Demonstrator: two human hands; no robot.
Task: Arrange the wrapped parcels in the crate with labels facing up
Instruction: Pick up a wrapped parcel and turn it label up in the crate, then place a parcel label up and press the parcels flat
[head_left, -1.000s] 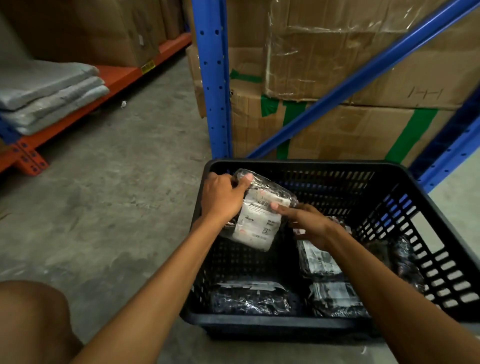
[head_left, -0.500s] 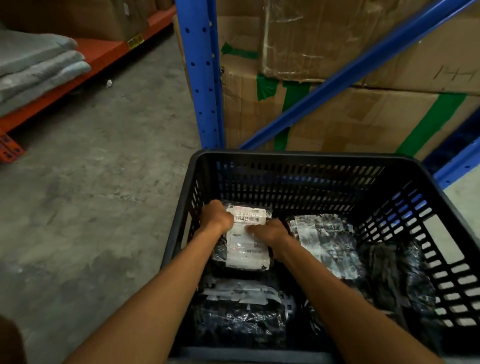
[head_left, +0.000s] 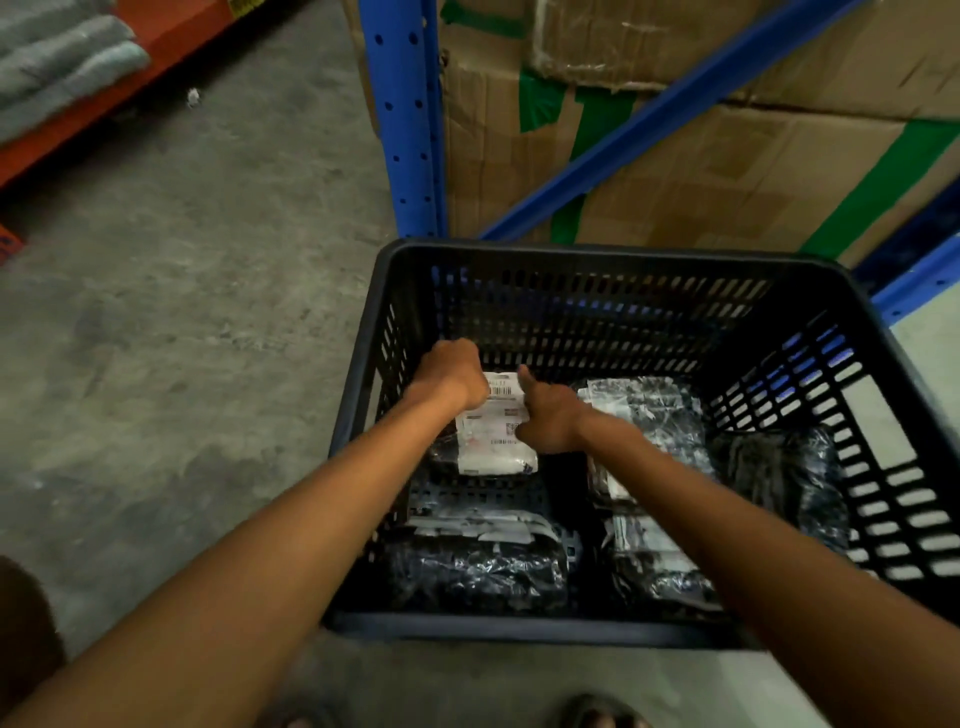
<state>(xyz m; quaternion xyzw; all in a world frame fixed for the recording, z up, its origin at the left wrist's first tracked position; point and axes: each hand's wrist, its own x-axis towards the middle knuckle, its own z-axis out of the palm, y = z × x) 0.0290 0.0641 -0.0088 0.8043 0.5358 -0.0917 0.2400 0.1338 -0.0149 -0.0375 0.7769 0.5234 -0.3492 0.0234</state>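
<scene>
From the head view, we press the clear-wrapped parcel with its white barcode label (head_left: 493, 423) flat in the far-left corner of the black slotted plastic crate (head_left: 571, 254). Left hand (head_left: 452, 374) and right hand (head_left: 545, 413) both have their grip clamped on its edges; we should keep the label up and square it against the crate's wall.

1. I see a white label (head_left: 493, 431) lying face up on the wrapped parcel (head_left: 485, 447) at the far left of the crate (head_left: 597, 254). It carries a barcode near its top edge, a small square code lower down and lines of print, all too small and blurred for me to read.
2. The parcel beside it (head_left: 639, 410) and the near parcels show white printed paper too; I can make out no words.
3. A yellow tag (head_left: 244, 6) on the orange shelf beam is unreadable.
</scene>
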